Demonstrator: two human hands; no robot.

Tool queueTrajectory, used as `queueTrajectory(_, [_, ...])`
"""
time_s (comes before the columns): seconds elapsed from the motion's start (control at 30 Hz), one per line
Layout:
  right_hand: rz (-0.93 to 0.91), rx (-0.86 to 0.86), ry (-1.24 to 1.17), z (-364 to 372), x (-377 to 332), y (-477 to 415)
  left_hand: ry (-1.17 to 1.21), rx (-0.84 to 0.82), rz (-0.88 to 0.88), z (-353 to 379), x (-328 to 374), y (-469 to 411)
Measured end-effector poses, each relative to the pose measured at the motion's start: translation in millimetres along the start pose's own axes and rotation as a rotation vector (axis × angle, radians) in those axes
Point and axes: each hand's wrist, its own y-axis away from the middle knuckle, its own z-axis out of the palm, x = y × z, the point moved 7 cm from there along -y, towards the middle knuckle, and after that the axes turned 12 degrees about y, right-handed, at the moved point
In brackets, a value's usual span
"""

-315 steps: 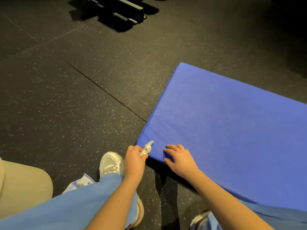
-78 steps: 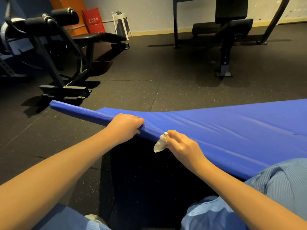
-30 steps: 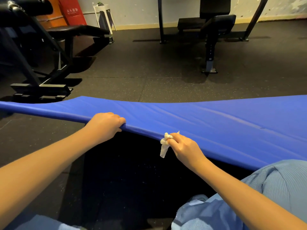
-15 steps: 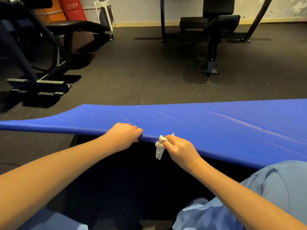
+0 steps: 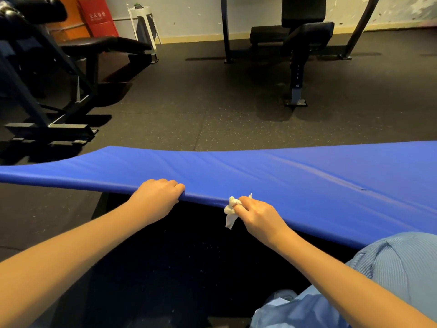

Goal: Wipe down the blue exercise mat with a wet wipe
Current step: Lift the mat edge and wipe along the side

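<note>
Above the floor (image 5: 236, 110), the mat (image 5: 283, 176) hangs lifted by its near edge. Her left hand (image 5: 157, 197) curls round that edge; her right hand (image 5: 256, 215) pinches edge and wipe (image 5: 230, 211) together. It looks soft, light and saggy, so gripping wider apart would steady it.

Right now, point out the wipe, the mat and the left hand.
wipe (image 5: 229, 215): head view, its hanging crumpled part.
mat (image 5: 307, 181): head view, its top face.
left hand (image 5: 156, 197): head view, back of the hand.

Gym benches (image 5: 307, 36) on speckled black floor (image 5: 224, 129)
</note>
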Motion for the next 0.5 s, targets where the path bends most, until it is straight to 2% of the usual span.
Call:
queueTrajectory(0.07, [-0.009,0.017,-0.016,-5,-1,-7,0.053,0.084,0.077,1,15,-2])
queueTrajectory(0.13, [-0.028,0.043,-0.004,-10,-3,-13,0.011,0.099,0.168,7,37,-9])
queueTrajectory(0.17, [-0.028,0.046,0.008,-11,-3,-15,0.006,0.096,0.161,10,46,-15])
queueTrajectory(0.3, [0.003,0.037,0.005,-7,-1,-16,0.040,0.139,0.045,3,59,-29])
queueTrajectory(0.37, [-0.015,0.044,-0.010,-7,-2,-12,0.067,0.050,-0.063,10,48,-25])
queueTrajectory(0.5, [-0.041,0.012,-0.016,-8,-2,-4,0.161,0.054,-0.135,8,31,-10])
